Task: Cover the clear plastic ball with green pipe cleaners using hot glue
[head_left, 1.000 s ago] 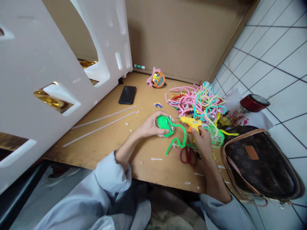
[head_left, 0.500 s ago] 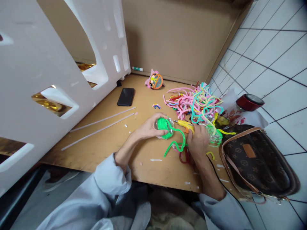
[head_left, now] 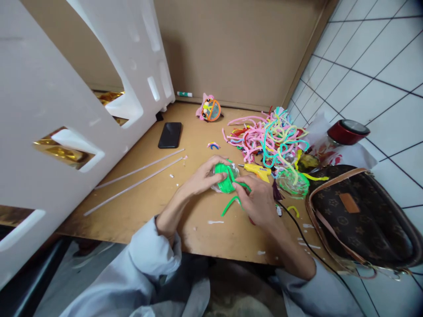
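My left hand [head_left: 206,176] is wrapped round a small clear cup-like piece [head_left: 225,178] that is mostly covered in green pipe cleaner. From it a loose green pipe cleaner [head_left: 230,204] trails down over the table. My right hand [head_left: 257,198] pinches this strand close against the wrapped piece. Just beyond the right hand, a yellow hot glue gun [head_left: 259,171] lies on the table with its nozzle pointing left. A second piece wound in green [head_left: 293,183] sits right of the glue gun.
Tangled pipe cleaners [head_left: 264,136] are heaped at the back right. A brown handbag [head_left: 360,215] and a red-lidded jar [head_left: 348,132] stand along the right. Further left are a black phone [head_left: 169,135], two thin sticks [head_left: 139,187] and a pink-and-orange figure [head_left: 210,108]. A black cord [head_left: 310,246] crosses the front right.
My right hand has let go of the glue gun, which now rests on the table. It has moved left and taken hold of the green pipe cleaner. My left hand keeps its hold.
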A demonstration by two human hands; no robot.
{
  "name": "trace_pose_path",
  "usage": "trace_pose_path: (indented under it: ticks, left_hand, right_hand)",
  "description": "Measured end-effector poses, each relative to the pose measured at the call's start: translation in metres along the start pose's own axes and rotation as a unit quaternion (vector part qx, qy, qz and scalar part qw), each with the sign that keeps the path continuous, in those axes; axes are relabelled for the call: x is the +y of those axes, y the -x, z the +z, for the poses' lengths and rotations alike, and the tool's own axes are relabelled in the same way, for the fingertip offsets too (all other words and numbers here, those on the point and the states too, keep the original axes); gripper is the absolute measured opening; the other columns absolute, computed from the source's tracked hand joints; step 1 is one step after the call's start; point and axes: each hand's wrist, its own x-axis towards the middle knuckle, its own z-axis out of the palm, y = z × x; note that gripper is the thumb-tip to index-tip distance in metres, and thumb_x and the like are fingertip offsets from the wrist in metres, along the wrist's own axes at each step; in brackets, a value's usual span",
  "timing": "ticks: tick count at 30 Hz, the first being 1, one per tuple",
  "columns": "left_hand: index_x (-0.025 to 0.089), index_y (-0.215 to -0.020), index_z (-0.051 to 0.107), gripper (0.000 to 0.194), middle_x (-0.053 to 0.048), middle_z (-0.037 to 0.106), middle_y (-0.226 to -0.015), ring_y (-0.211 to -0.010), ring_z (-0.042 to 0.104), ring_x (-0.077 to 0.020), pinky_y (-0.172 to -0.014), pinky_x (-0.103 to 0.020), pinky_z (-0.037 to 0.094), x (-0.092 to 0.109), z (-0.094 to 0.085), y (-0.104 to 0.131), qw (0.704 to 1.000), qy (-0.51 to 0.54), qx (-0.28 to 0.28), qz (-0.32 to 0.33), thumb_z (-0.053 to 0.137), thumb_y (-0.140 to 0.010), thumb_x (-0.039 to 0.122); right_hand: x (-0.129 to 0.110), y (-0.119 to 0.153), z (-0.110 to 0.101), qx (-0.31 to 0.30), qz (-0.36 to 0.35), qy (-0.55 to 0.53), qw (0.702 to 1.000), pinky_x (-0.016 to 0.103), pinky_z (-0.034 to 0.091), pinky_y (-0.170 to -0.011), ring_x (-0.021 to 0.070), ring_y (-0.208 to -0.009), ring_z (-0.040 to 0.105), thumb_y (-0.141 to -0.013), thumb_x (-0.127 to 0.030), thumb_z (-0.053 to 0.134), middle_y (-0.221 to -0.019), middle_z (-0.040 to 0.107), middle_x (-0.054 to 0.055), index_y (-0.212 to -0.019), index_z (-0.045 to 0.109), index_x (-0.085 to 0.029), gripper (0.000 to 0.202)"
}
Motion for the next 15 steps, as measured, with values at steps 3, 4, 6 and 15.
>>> trace_pose_path:
  ticks: [3, 4, 6, 15]
  left_hand:
    - [0.021, -0.108, 0.063, 0.029, -0.010, 0.060, -0.130, -0.132, 0.050, -0.0280, -0.113, -0.045, 0.036, -0.0031, 0.0009, -0.0006, 1.000, 0.015, 0.012, -0.008, 0.065, -0.080, 0.027]
    - [0.021, -0.107, 0.064, 0.029, -0.010, 0.060, -0.130, -0.132, 0.051, -0.0281, -0.112, -0.045, 0.037, -0.0040, 0.0012, -0.0009, 1.000, 0.023, 0.016, -0.012, 0.066, -0.079, 0.027]
    - [0.020, -0.105, 0.064, 0.029, -0.010, 0.060, -0.130, -0.130, 0.052, -0.0281, -0.111, -0.044, 0.038, -0.0051, 0.0018, -0.0018, 0.999, 0.036, 0.022, -0.019, 0.068, -0.077, 0.027]
    - [0.019, -0.099, 0.066, 0.027, -0.009, 0.063, -0.125, -0.122, 0.057, -0.0253, -0.106, -0.043, 0.042, -0.0006, 0.0026, -0.0037, 0.998, 0.054, 0.024, -0.011, 0.067, -0.072, 0.019]
  right_hand:
    - [0.0058, 0.0024, 0.0040, 0.018, -0.025, 0.000, 1.000, 0.027, 0.042, -0.063, 0.0155, -0.067, 0.061, -0.091, -0.023, 0.055, -0.070, 0.065, 0.002, -0.077, 0.068, -0.020, 0.020]
    - [0.0072, 0.0030, 0.0047, 0.023, -0.029, -0.005, 0.999, 0.026, 0.042, -0.063, 0.0149, -0.067, 0.060, -0.092, -0.022, 0.055, -0.070, 0.064, 0.002, -0.076, 0.068, -0.020, 0.020]
    - [0.0089, 0.0040, 0.0053, 0.032, -0.037, -0.017, 0.999, 0.025, 0.042, -0.061, 0.0136, -0.066, 0.059, -0.092, -0.020, 0.056, -0.070, 0.063, 0.001, -0.076, 0.067, -0.020, 0.019]
    - [0.0107, 0.0061, 0.0044, 0.063, -0.129, 0.039, 0.989, 0.028, 0.040, -0.064, 0.0147, -0.070, 0.053, -0.093, -0.016, 0.053, -0.074, 0.056, 0.002, -0.077, 0.067, -0.019, 0.022]
